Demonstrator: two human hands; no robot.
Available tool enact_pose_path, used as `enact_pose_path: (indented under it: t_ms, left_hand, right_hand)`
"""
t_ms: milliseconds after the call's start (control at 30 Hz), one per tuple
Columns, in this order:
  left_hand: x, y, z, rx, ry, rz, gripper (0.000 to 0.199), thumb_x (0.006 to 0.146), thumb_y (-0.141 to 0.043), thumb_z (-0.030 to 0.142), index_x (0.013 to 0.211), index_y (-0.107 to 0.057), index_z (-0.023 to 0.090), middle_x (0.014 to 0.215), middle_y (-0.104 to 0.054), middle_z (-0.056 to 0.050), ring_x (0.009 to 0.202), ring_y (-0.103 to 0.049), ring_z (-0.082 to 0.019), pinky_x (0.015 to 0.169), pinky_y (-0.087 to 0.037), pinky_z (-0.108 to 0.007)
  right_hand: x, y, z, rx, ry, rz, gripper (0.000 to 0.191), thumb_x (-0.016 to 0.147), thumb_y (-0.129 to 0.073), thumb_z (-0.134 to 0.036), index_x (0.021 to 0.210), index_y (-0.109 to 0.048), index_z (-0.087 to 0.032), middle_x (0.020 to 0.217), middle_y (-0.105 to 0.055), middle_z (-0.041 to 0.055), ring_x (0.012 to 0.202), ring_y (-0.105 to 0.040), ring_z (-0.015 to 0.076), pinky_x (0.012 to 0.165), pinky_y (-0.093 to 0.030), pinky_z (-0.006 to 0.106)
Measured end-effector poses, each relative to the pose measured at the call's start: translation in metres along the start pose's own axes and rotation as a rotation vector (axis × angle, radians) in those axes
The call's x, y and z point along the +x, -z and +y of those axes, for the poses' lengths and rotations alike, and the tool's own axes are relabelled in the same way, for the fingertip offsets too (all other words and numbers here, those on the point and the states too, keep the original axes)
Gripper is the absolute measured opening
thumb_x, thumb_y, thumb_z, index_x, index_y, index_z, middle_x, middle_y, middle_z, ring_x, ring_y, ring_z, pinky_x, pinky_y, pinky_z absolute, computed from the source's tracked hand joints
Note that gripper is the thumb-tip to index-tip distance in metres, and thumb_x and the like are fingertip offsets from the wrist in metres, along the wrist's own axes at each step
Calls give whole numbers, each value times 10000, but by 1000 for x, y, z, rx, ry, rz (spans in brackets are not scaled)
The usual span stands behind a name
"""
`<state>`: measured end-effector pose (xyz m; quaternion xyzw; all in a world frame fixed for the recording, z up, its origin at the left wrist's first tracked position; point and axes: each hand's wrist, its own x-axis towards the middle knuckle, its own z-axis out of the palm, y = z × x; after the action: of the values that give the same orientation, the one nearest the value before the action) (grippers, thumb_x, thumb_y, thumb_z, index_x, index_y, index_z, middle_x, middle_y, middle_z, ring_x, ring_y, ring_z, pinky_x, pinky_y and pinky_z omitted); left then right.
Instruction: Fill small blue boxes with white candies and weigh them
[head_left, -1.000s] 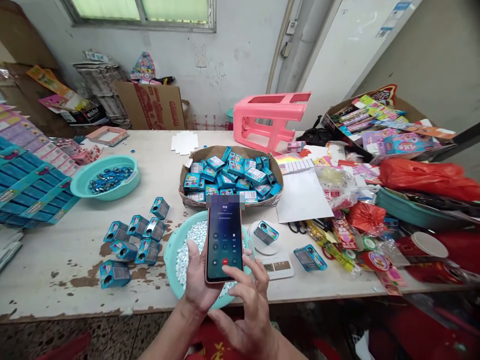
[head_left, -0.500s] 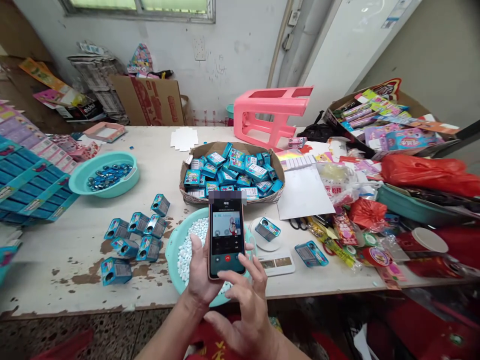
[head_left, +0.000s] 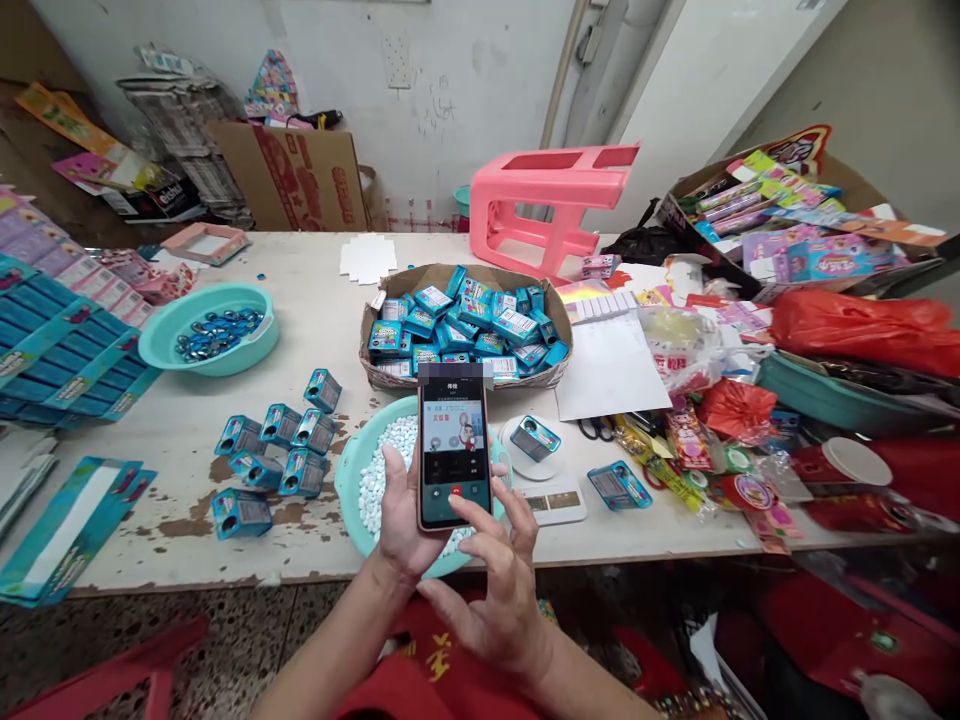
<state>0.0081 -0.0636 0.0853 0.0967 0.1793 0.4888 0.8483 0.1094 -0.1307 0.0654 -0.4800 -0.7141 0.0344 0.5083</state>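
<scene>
My left hand [head_left: 405, 510] is wrapped round a smartphone [head_left: 454, 455], holding it upright with its lit screen towards me. A call screen with a red button shows on it. My right hand [head_left: 495, 575] has its fingers apart, and the index fingertip is over the lower screen by the red button. Under the phone stands a turquoise basin [head_left: 352, 465] of small white pellets [head_left: 394, 440], partly hidden by the phone and hands. Just right of the basin, a small blue box [head_left: 535, 438] lies on a white kitchen scale [head_left: 559, 500].
Behind the phone, a cardboard tray [head_left: 382, 378] holds many blue boxes. Several more blue boxes [head_left: 281, 425] stand to the left, near a turquoise bowl [head_left: 206, 365] of shiny blue pieces. A pink stool [head_left: 547, 200] lies at the back; scissors [head_left: 596, 428] and packets crowd the right.
My right index finger has come up to the phone's red button. The picture on the screen differs. The view has tipped downward, showing more of the table's left front.
</scene>
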Motion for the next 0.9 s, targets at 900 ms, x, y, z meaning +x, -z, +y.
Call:
enact_pose_path:
  t_ms: [900]
  left_hand:
    - [4, 6, -1, 35, 14, 35, 805, 788, -304, 748, 1359, -449, 200, 1250, -586, -146, 1182, -512, -350, 1010, -345, -522]
  right_hand:
    - [13, -4, 3, -20, 60, -81, 185, 862, -571, -373, 903, -493, -210, 1136, -666, 96, 1317, -356, 333, 1064, -242, 545]
